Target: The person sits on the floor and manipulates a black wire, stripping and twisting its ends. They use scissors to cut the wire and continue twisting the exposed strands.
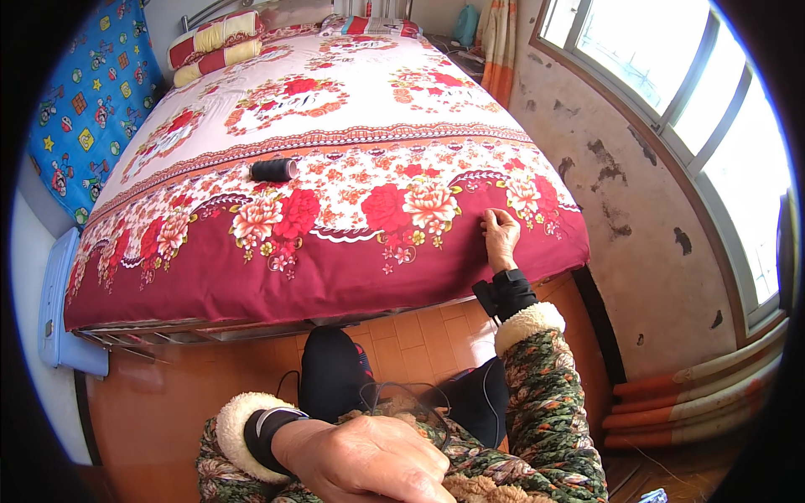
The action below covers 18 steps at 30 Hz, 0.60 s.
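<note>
My right hand [501, 239] is over the dark red border of the flowered bedspread [352, 277], near the bed's right front corner. Its thumb and fingers are pinched together, and whatever they may hold is too small to make out. Close below the camera is my left hand [369, 457], its fingers curled and closed. Its fingertips run out of the lower edge, so anything in them is hidden. A spool of black thread [273, 170] lies on its side on the bedspread, left of the middle, apart from both hands.
Rolled cushions [214, 42] lie at the bed's far left. A light blue plastic box [71, 310] stands by the left wall. Windows [671, 75] and a peeling wall [620, 201] bound the right side, with a striped curtain [688, 402] low down. Thin dark cables [411, 387] loop across my lap.
</note>
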Each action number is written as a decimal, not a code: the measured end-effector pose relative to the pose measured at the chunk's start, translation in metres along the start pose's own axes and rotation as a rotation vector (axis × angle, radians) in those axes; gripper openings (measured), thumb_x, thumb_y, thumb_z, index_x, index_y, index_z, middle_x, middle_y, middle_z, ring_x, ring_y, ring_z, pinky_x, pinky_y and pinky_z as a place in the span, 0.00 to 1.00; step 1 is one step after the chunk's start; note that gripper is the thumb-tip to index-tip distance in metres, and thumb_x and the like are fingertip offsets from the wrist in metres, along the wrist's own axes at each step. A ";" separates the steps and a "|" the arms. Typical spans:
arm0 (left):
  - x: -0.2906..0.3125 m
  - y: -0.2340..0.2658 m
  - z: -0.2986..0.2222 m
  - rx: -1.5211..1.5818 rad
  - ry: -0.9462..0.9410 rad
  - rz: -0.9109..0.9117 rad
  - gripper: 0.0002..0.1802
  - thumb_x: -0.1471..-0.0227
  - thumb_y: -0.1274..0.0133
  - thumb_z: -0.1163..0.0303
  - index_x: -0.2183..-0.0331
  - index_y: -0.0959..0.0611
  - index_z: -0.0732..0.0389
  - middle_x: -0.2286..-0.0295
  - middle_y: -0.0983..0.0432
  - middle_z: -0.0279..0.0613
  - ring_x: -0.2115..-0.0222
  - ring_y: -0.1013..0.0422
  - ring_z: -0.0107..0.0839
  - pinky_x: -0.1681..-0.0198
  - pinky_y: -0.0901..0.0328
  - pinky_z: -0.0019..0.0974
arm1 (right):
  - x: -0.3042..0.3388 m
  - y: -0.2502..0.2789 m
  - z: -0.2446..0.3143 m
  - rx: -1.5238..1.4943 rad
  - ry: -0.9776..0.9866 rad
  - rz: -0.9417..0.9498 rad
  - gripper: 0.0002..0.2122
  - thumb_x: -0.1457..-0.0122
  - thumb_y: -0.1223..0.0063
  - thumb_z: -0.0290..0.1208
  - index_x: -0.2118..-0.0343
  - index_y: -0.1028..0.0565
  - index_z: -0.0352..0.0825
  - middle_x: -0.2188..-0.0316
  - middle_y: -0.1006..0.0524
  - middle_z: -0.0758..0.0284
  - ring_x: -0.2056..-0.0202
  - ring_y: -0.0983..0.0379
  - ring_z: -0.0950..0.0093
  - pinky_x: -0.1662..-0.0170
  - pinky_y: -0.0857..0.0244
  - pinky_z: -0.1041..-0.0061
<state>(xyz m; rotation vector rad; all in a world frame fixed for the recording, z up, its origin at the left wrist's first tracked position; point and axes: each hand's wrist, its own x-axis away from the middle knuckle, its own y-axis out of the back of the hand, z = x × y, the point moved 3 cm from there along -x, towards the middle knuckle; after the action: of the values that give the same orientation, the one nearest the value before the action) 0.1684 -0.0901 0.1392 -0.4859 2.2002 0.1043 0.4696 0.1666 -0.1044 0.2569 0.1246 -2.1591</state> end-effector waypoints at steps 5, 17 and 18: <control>0.005 -0.002 0.000 0.010 0.005 0.039 0.05 0.53 0.42 0.79 0.72 0.19 0.71 0.82 0.28 0.46 0.86 0.33 0.39 0.84 0.41 0.37 | -0.001 0.009 -0.001 -0.092 0.011 -0.036 0.05 0.44 0.45 0.28 0.69 0.22 0.32 0.81 0.26 0.73 0.82 0.33 0.86 0.80 0.37 0.86; 0.005 -0.031 -0.015 -0.065 -0.147 0.011 0.03 0.51 0.45 0.79 0.73 0.19 0.70 0.83 0.29 0.46 0.87 0.34 0.38 0.86 0.43 0.35 | 0.097 0.028 0.102 -0.226 0.054 0.194 0.06 0.41 0.47 0.30 0.68 0.23 0.32 0.77 0.26 0.75 0.76 0.34 0.87 0.73 0.41 0.87; 0.004 -0.034 -0.018 -0.086 -0.140 0.044 0.03 0.51 0.45 0.79 0.73 0.19 0.70 0.83 0.29 0.46 0.87 0.35 0.38 0.86 0.43 0.35 | 0.112 0.029 0.112 -0.226 0.049 0.236 0.06 0.41 0.47 0.30 0.68 0.24 0.32 0.78 0.27 0.75 0.76 0.35 0.88 0.72 0.42 0.87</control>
<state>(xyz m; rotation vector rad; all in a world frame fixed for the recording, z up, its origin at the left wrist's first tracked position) 0.1653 -0.1273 0.1506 -0.4634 2.0756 0.2502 0.4165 0.0393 -0.0210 0.1837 0.3467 -1.8859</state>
